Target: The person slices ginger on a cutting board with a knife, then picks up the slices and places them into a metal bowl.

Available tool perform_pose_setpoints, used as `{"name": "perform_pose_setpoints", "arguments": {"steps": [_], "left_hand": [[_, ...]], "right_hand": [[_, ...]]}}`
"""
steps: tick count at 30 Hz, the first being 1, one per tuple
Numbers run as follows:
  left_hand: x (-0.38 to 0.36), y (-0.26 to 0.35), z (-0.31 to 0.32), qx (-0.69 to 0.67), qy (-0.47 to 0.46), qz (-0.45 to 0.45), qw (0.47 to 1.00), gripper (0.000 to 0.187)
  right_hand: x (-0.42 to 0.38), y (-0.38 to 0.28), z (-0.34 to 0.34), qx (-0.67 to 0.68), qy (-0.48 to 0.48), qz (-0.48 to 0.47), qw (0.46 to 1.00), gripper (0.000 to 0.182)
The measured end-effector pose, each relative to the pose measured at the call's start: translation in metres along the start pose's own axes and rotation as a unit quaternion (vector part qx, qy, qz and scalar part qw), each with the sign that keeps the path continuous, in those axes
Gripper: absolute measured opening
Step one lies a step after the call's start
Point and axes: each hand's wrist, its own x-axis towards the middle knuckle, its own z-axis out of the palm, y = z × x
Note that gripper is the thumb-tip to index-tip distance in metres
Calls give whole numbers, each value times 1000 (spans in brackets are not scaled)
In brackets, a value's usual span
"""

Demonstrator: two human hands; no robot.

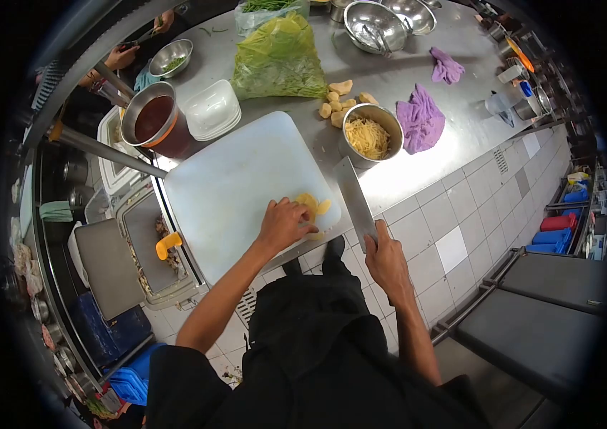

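My right hand (387, 263) is wrapped round the handle of a cleaver (355, 193), its broad blade pointing away from me just off the board's right edge. My left hand (286, 223) is at the near right corner of a white cutting board (239, 171), its bent fingers closed on thin yellow slices (322, 207) that look like ginger. Part of the slices is hidden under those fingers. Past the cleaver's tip stands a metal pot (373, 159) with yellow shreds (367, 138) in it. Several peeled yellow chunks (341, 88) lie beside the pot.
Purple cloths (420, 119) lie right of the pot. Behind the board are a bag of greens (279, 57), stacked white trays (212, 111) and a container of dark red liquid (152, 118). An open waste bin (147, 236) stands left. Another person's hand (123, 57) shows at upper left.
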Motion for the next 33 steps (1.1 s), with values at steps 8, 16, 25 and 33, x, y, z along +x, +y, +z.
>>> {"name": "perform_pose_setpoints", "arguments": {"steps": [8,16,25,33], "left_hand": [[-29,2,37,70,43,17,997,27],[-41,29,70,119,94,106,983,43],[-41,25,81,40,114,157,980,23],[-5,-21,1,-86,52,130,986,10]], "right_hand": [[-12,10,-2,6,28,-3,1000,20],[-25,31,-3,-39,75,25,996,20],[-30,38,-12,44,79,56,994,22],[-25,59,12,23,54,73,996,30]]}}
